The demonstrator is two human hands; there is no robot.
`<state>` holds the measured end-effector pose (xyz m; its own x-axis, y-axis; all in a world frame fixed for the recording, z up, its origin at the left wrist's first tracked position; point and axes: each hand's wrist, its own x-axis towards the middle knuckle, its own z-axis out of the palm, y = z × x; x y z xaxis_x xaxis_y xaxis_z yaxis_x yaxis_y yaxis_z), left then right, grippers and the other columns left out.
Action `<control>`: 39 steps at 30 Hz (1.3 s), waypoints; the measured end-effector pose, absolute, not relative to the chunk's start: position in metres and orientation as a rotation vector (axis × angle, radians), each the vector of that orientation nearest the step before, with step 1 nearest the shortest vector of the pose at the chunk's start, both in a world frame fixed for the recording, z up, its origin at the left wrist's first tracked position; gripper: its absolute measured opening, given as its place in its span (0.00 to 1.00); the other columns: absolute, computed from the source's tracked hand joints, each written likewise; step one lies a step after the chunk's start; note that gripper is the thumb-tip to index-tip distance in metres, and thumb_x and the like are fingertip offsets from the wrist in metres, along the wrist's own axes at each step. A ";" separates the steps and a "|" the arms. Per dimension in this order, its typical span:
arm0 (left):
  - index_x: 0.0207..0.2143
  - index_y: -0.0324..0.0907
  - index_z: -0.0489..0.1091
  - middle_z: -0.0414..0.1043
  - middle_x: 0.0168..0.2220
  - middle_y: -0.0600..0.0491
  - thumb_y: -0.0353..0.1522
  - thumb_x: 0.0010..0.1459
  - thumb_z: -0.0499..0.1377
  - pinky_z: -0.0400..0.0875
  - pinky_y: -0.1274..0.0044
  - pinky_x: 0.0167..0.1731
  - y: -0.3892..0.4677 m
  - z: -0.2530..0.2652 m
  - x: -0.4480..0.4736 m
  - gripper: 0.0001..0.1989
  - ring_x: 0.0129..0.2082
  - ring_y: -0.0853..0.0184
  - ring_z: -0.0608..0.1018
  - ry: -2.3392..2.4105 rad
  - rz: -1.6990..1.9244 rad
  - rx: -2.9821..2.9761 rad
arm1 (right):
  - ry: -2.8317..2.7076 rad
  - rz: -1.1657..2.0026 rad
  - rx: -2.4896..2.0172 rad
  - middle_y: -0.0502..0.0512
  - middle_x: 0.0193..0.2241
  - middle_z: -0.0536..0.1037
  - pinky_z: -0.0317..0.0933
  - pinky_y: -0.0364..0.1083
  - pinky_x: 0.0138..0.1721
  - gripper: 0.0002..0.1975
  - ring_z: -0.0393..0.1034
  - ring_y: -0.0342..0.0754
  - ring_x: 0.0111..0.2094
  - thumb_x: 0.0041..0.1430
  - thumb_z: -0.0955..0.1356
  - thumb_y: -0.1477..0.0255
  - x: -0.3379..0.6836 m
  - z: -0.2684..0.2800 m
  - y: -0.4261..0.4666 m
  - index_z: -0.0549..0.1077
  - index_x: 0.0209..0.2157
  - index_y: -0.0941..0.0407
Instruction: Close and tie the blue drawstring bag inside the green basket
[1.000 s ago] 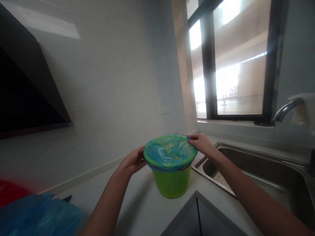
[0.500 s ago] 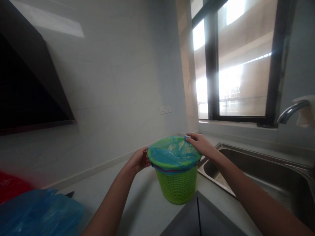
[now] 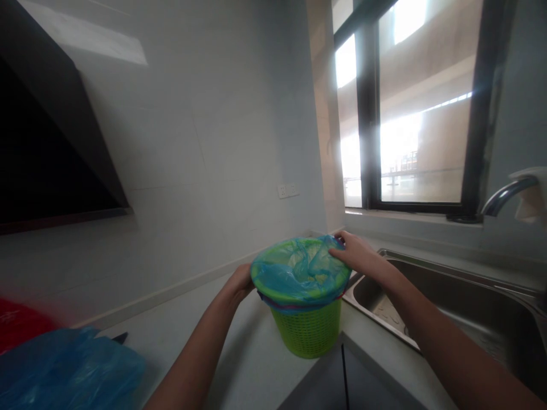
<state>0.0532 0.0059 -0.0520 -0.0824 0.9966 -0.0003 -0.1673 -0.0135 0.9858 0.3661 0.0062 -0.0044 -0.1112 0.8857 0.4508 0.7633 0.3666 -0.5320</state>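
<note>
A bright green woven plastic basket [image 3: 308, 330] stands upright on the counter. A thin, see-through blue plastic bag [image 3: 294, 276] lines it and folds down over the rim, with a dark reddish band round the outside. My left hand [image 3: 240, 283] presses against the left side of the rim; its fingers are hidden behind the basket. On the far right of the rim, my right hand [image 3: 354, 250] is closed on the bag's edge, thumb on the inner side and fingers curled over the outside.
A steel sink [image 3: 453, 307] with a curved faucet [image 3: 508, 193] lies to the right, below a window. Crumpled blue plastic [image 3: 68, 370] and a red bag [image 3: 21, 324] are at lower left. A dark range hood [image 3: 51, 131] juts from the wall. Grey panels [image 3: 346, 376] border the counter's front corner.
My right hand has shifted slightly right along the rim, with the bag drawn over the edge there. My left hand has slid back round the rim, its fingers now out of sight.
</note>
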 end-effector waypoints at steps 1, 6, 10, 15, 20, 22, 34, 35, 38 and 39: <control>0.20 0.35 0.73 0.74 0.21 0.48 0.28 0.31 0.72 0.69 0.72 0.28 0.007 -0.051 0.053 0.12 0.24 0.62 0.75 1.144 1.436 1.023 | -1.940 0.181 -1.418 0.65 0.48 0.78 0.62 0.51 0.47 0.24 0.72 0.59 0.48 0.53 0.69 0.67 0.366 -0.006 0.006 0.73 0.52 0.60; 0.23 0.37 0.71 0.71 0.20 0.55 0.32 0.34 0.70 0.65 0.78 0.24 0.010 -0.042 0.050 0.12 0.21 0.71 0.70 1.151 1.802 0.905 | -1.964 0.124 -1.408 0.63 0.47 0.79 0.62 0.50 0.47 0.26 0.73 0.58 0.48 0.49 0.69 0.74 0.362 -0.008 0.004 0.73 0.53 0.59; 0.28 0.39 0.71 0.70 0.21 0.58 0.32 0.35 0.69 0.64 0.81 0.23 0.005 -0.028 0.047 0.15 0.21 0.74 0.69 1.074 1.966 0.899 | -1.954 0.134 -1.405 0.62 0.46 0.80 0.62 0.49 0.45 0.27 0.73 0.58 0.48 0.49 0.68 0.75 0.359 -0.009 0.003 0.73 0.54 0.59; 0.42 0.38 0.74 0.72 0.24 0.56 0.34 0.36 0.72 0.59 0.82 0.19 -0.016 -0.008 0.050 0.26 0.19 0.74 0.68 1.128 1.831 1.150 | -1.932 0.122 -1.401 0.62 0.43 0.81 0.62 0.50 0.46 0.26 0.74 0.58 0.46 0.53 0.67 0.74 0.354 -0.008 0.002 0.72 0.55 0.61; 0.41 0.38 0.76 0.73 0.26 0.54 0.37 0.36 0.71 0.55 0.80 0.17 -0.044 0.012 0.045 0.26 0.18 0.74 0.65 1.395 1.351 1.379 | -1.866 0.273 -1.242 0.60 0.41 0.82 0.63 0.50 0.47 0.25 0.75 0.55 0.44 0.60 0.65 0.69 0.353 -0.010 0.007 0.71 0.57 0.62; 0.38 0.38 0.77 0.71 0.24 0.54 0.40 0.38 0.69 0.55 0.80 0.17 -0.053 0.019 0.040 0.23 0.17 0.73 0.65 1.502 1.236 1.401 | -1.805 0.422 -1.132 0.60 0.44 0.82 0.63 0.49 0.50 0.25 0.74 0.53 0.47 0.61 0.64 0.68 0.351 -0.015 0.013 0.69 0.59 0.62; 0.31 0.39 0.75 0.69 0.20 0.53 0.44 0.50 0.59 0.58 0.76 0.23 -0.023 0.005 0.004 0.17 0.20 0.66 0.69 1.957 1.561 1.567 | -1.676 0.956 -1.387 0.66 0.43 0.79 0.65 0.43 0.26 0.21 0.75 0.48 0.31 0.61 0.60 0.68 0.382 -0.008 0.015 0.69 0.54 0.60; 0.31 0.39 0.75 0.70 0.21 0.53 0.43 0.49 0.60 0.59 0.76 0.22 -0.021 0.002 0.004 0.16 0.20 0.67 0.69 1.930 1.539 1.502 | -1.765 1.029 -1.384 0.65 0.42 0.80 0.65 0.43 0.25 0.18 0.75 0.49 0.32 0.60 0.62 0.67 0.390 -0.004 0.008 0.73 0.49 0.60; 0.29 0.38 0.74 0.74 0.25 0.50 0.43 0.45 0.63 0.62 0.75 0.23 -0.014 -0.008 0.000 0.16 0.22 0.64 0.72 1.758 1.391 1.254 | -2.004 1.285 -1.201 0.63 0.44 0.79 0.66 0.41 0.25 0.15 0.77 0.50 0.36 0.58 0.68 0.64 0.405 0.004 -0.008 0.75 0.43 0.57; 0.28 0.38 0.74 0.75 0.25 0.49 0.44 0.44 0.64 0.65 0.74 0.25 -0.011 -0.012 -0.002 0.17 0.24 0.63 0.74 1.665 1.332 1.198 | -2.059 1.360 -1.123 0.62 0.45 0.79 0.66 0.40 0.25 0.15 0.77 0.50 0.37 0.57 0.69 0.63 0.405 0.004 -0.011 0.76 0.43 0.57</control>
